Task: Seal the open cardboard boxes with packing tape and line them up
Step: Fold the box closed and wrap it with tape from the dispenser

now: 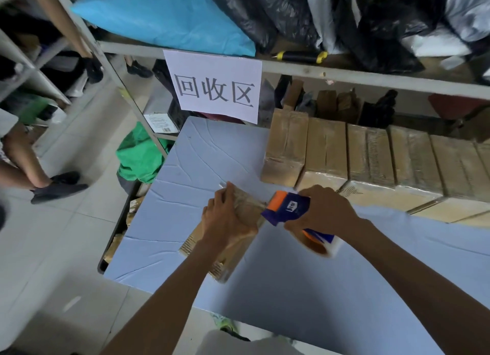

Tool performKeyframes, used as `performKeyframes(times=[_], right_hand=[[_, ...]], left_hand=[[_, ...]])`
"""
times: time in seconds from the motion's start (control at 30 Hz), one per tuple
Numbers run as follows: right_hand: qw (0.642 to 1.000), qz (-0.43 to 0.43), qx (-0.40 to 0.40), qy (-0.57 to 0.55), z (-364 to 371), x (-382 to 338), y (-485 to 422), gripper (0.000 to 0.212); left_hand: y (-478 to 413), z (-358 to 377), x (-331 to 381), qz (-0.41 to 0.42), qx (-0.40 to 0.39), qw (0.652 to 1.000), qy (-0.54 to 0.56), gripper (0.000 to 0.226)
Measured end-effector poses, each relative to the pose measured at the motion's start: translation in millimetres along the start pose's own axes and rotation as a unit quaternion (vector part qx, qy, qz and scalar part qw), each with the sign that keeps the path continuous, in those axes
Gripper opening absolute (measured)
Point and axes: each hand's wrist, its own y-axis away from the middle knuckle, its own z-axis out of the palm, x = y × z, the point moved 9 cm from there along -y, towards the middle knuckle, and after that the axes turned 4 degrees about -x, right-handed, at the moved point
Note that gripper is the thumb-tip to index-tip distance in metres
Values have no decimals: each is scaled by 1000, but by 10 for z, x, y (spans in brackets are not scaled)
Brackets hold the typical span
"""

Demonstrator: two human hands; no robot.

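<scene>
A small cardboard box (233, 256) lies on the blue table (191, 169) near its front left. My left hand (225, 216) presses down on the box's top and grips it. My right hand (323, 208) holds a blue and orange tape dispenser (286, 208) against the box's far right edge, with the tape roll (323, 246) hanging below the hand. Clear tape shows across the box's top end. A row of several taped cardboard boxes (371, 158) stands side by side along the table's back right.
A metal shelf (291, 68) with black bags, a blue bag and a paper sign (214, 86) rises behind the table. A utility knife (302, 56) lies on the shelf. A green bag (140, 155) sits on the floor at left. Another person's legs (39, 177) stand far left.
</scene>
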Motion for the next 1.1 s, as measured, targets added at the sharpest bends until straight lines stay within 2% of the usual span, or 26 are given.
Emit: performKeyframes(times=[0.1, 0.27, 0.47, 0.6, 0.73, 0.83, 0.97, 1.1], right_hand=[[1000, 14, -12, -2, 33, 183, 135, 75], [999, 23, -37, 17, 48, 163, 130, 68], [992, 57, -68, 85, 123, 70, -15, 73], [991, 47, -26, 118, 102, -109, -197, 71], [976, 12, 3, 215, 245, -312, -314, 63], [974, 35, 13, 224, 457, -121, -289, 61], [977, 85, 40, 191, 536, 225, -171, 77], [960, 116, 60, 249, 725, 389, -44, 81]], left_hand=[[-15, 8, -12, 3, 7, 1000, -10, 126], [-3, 15, -10, 10, 13, 1000, -10, 127], [63, 3, 68, 28, 42, 998, -20, 124], [96, 6, 103, 24, 53, 998, -24, 122], [137, -19, 36, 11, 70, 998, -2, 118], [100, -3, 47, 10, 78, 997, -4, 116], [86, 57, -2, -8, 57, 998, 7, 117], [127, 22, 10, -40, 68, 997, 10, 121]])
